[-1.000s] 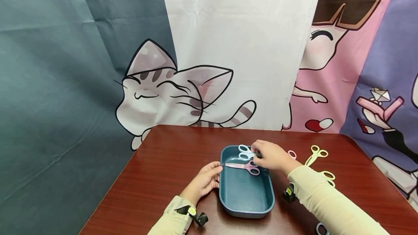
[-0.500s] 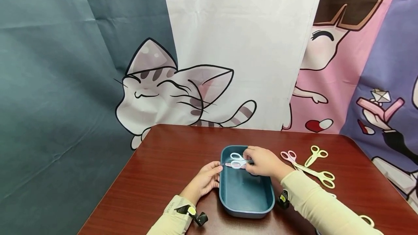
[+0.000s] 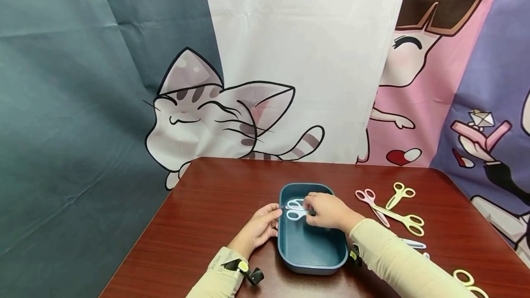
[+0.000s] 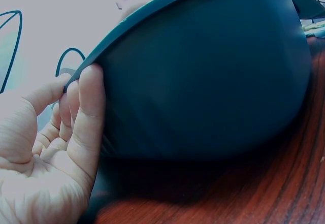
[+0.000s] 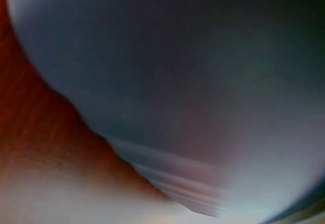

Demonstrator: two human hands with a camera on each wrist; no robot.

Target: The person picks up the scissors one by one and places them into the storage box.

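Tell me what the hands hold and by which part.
The left hand pinches the blue tray at its left rim. The right hand holds the pale blue scissors just past the handle loops; the exact spot is hidden.

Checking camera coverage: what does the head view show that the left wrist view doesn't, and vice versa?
Only the head view shows the tray's inside and the light-blue scissors the right hand holds there.

Only the left wrist view shows the outer face of its side wall broadside.

Both show the left hand holding the tray, the tabletop and the backdrop.
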